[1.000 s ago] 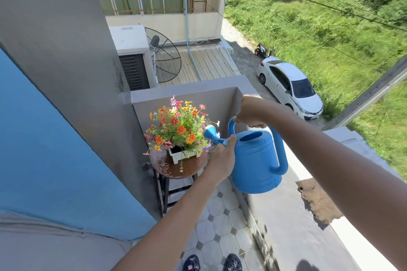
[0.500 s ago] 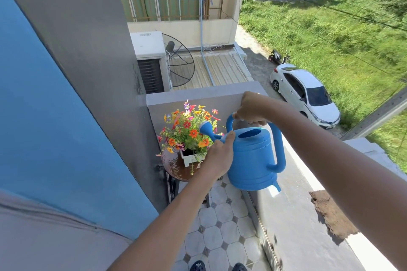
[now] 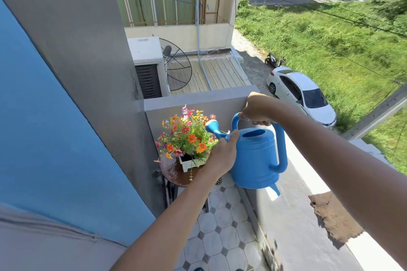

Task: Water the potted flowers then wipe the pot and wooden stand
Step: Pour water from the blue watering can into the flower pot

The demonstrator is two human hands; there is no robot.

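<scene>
Watering stage, seen from beside the person; the landmark is the white pot (image 3: pixel 191 163), which sits on the round wooden stand (image 3: pixel 174 171) with the flowers (image 3: pixel 187 136) rising from it. Right hand (image 3: pixel 256 109), grip wrapped tight around the top handle of the blue watering can (image 3: pixel 255 158), just right of the pot; left hand (image 3: pixel 220 156) cupped against the can's front, spout rose (image 3: pixel 211 126) above the blooms. No stream is discernible; the stand top looks wet; wiping not yet begun; a brown cloth (image 3: pixel 334 218) lies on the ledge, well right of the pot.

A round wooden stand (image 3: pixel 174 174) on the tiled floor (image 3: pixel 220 226) carries the white flower pot (image 3: pixel 189 164).
</scene>
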